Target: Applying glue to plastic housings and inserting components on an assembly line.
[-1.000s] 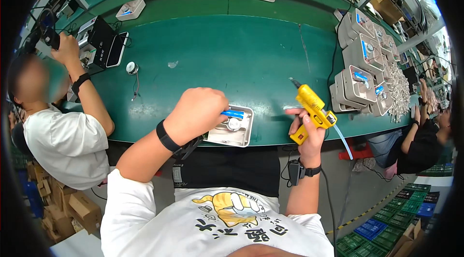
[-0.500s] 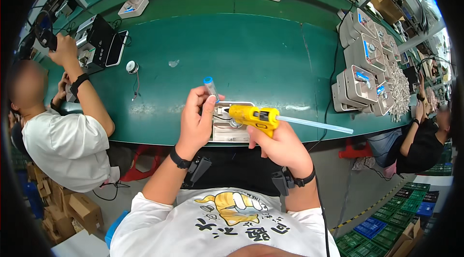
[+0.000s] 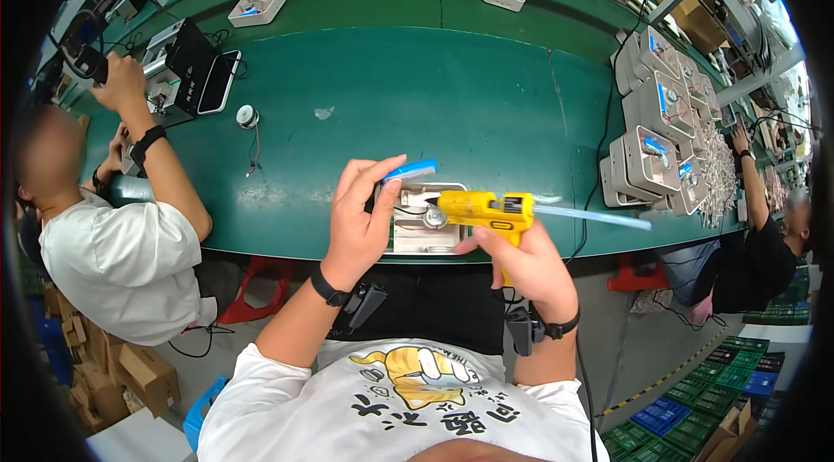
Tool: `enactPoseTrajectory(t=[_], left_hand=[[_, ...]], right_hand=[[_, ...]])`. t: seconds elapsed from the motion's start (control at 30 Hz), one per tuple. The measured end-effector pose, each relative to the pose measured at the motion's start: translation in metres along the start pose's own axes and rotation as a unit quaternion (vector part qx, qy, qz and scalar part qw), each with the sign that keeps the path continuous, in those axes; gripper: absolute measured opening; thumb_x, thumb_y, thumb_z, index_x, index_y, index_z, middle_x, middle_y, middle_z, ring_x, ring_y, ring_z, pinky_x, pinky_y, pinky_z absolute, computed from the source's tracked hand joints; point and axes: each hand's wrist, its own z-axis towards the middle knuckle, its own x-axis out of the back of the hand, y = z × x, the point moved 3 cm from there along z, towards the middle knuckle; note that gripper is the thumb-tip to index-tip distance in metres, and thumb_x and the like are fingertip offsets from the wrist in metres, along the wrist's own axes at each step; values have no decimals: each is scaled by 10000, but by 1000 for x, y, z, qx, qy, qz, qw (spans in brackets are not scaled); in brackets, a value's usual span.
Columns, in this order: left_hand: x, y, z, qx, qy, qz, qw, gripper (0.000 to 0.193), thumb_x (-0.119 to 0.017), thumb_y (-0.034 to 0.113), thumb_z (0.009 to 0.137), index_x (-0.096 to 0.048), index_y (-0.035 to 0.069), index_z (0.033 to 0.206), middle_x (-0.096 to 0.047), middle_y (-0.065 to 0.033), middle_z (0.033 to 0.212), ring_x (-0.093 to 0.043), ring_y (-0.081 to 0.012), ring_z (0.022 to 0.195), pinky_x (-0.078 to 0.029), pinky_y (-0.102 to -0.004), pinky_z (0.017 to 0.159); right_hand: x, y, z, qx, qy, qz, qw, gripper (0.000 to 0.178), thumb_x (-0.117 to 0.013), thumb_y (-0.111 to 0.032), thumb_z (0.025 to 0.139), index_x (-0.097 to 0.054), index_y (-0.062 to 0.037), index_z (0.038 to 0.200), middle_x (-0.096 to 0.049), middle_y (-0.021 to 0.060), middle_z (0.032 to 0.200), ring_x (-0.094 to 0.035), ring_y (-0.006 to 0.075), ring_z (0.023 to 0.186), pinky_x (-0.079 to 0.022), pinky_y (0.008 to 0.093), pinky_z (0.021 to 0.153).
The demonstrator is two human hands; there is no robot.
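Observation:
My right hand (image 3: pixel 530 269) is closed around the handle of a yellow hot glue gun (image 3: pixel 486 208). A long translucent glue stick (image 3: pixel 595 217) sticks out of its back. The nozzle points left, over a light grey plastic housing (image 3: pixel 426 241) at the table's near edge. A round metal motor (image 3: pixel 434 218) and dark wires show inside the housing, partly behind the gun. My left hand (image 3: pixel 363 214) grips a blue cylindrical battery (image 3: pixel 412 170) between thumb and fingers, tilted above the housing's far left corner. Its lower side is partly hidden by the fingers.
A loose motor with wires (image 3: pixel 248 117) and a clear scrap (image 3: pixel 324 113) lie on the green table (image 3: pixel 391 88). Stacked housings (image 3: pixel 650 158) and a heap of small pale parts (image 3: pixel 718 166) stand at right. A black machine (image 3: pixel 184 71) and a co-worker (image 3: pixel 122 236) are at left.
The battery has tipped from upright to nearly level, leaning right. The glue gun has shifted a little right along with my right hand. The view has also shifted slightly.

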Motion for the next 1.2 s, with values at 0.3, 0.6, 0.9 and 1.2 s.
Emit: enactPoseTrajectory(t=[0.3, 0.6, 0.9, 1.2], left_hand=[[0, -2, -3, -1, -40, 34, 999, 232, -801, 106, 928, -719, 57, 1140, -643, -48, 931, -571, -166, 735, -486, -317, 782], [-4, 1, -1, 5, -47, 63, 997, 260, -878, 133, 861, -704, 58, 1039, -678, -30, 863, -540, -116, 688, -469, -280, 647], [-4, 2, 1, -1, -51, 62, 997, 235, -889, 159, 856, -713, 54, 971, -679, -32, 823, -558, -134, 696, -472, -295, 648], [-2, 6, 4, -80, -18, 149, 985, 160, -832, 124, 880, -706, 53, 950, -715, -86, 988, -637, -259, 877, -505, -367, 791]], right_hand=[[17, 20, -15, 7, 86, 4, 996, 301, -640, -194, 1063, -642, 12, 1283, -649, 25, 741, -611, 83, 596, -477, 236, 459], [15, 16, -19, -11, 79, -10, 997, 266, -643, -206, 1057, -658, 3, 1221, -596, -1, 674, -545, 72, 526, -446, 248, 449], [22, 23, -19, 16, 88, 32, 995, 317, -633, -184, 1062, -630, 22, 1303, -701, 61, 797, -632, 99, 583, -480, 232, 451], [24, 24, -6, 35, 83, 51, 995, 335, -629, -181, 1073, -613, 26, 1335, -721, 76, 842, -688, 121, 659, -500, 232, 457]])
